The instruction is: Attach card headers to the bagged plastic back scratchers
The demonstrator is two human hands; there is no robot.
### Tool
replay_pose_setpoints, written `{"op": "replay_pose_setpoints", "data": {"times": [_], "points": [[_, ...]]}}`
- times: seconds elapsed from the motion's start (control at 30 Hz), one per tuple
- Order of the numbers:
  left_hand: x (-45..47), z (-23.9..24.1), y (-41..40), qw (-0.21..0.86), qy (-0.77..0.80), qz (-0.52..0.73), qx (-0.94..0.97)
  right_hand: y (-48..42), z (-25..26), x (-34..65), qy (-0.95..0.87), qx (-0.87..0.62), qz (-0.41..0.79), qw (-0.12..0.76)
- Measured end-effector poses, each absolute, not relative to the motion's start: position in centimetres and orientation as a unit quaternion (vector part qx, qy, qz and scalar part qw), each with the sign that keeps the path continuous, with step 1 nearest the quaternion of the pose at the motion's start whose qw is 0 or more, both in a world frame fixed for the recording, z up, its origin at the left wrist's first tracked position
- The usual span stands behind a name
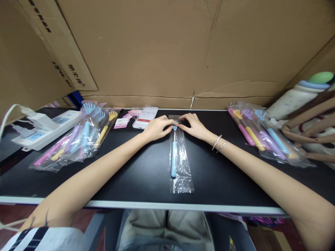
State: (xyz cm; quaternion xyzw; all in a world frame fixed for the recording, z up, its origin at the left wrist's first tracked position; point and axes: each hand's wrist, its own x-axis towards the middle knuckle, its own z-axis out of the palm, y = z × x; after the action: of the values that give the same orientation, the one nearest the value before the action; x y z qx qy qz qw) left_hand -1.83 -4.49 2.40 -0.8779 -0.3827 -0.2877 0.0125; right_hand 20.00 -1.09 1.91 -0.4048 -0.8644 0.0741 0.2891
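Note:
A back scratcher (173,157) with a light blue handle lies lengthwise on the black table, inside a long clear plastic bag (184,170). Its clawed head points away from me and is mostly covered by my fingers. My left hand (159,127) closes thumb and forefinger at the head end, on the bag's left edge. From the other side my right hand (194,127) has its fingertips together on the bag's far end, touching or nearly touching the left fingers. Both hands rest low over the table.
Bagged back scratchers (85,132) in several colours lie at left beside a white power strip (39,130); more bagged scratchers (261,136) lie at right. A phone (145,118) and small cards (121,123) sit behind my left hand. A bottle (293,99) leans at far right. Cardboard (167,52) walls the back.

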Motion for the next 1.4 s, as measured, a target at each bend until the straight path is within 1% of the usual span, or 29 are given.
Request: {"op": "replay_pose_setpoints", "data": {"times": [0.17, 0.33, 0.57, 1.4], "points": [[-1.6, 2.5, -4.8, 0.023, -0.366, -0.295, -0.882, -1.2, 1.6, 19.8, -0.878, -0.396, 0.082, 0.257], [-1.5, 2.7, -4.7, 0.034, -0.402, -0.292, -0.867, -1.3, 1.7, 19.7, -0.878, -0.386, 0.083, 0.270], [-1.4, 2.7, -4.7, 0.010, -0.459, -0.258, -0.850, -1.6, 2.2, 19.5, -0.880, -0.375, 0.093, 0.277], [-1.6, 2.6, -4.6, -0.002, -0.462, -0.244, -0.853, -0.8, 1.2, 19.6, -0.888, -0.393, 0.072, 0.226]]}}
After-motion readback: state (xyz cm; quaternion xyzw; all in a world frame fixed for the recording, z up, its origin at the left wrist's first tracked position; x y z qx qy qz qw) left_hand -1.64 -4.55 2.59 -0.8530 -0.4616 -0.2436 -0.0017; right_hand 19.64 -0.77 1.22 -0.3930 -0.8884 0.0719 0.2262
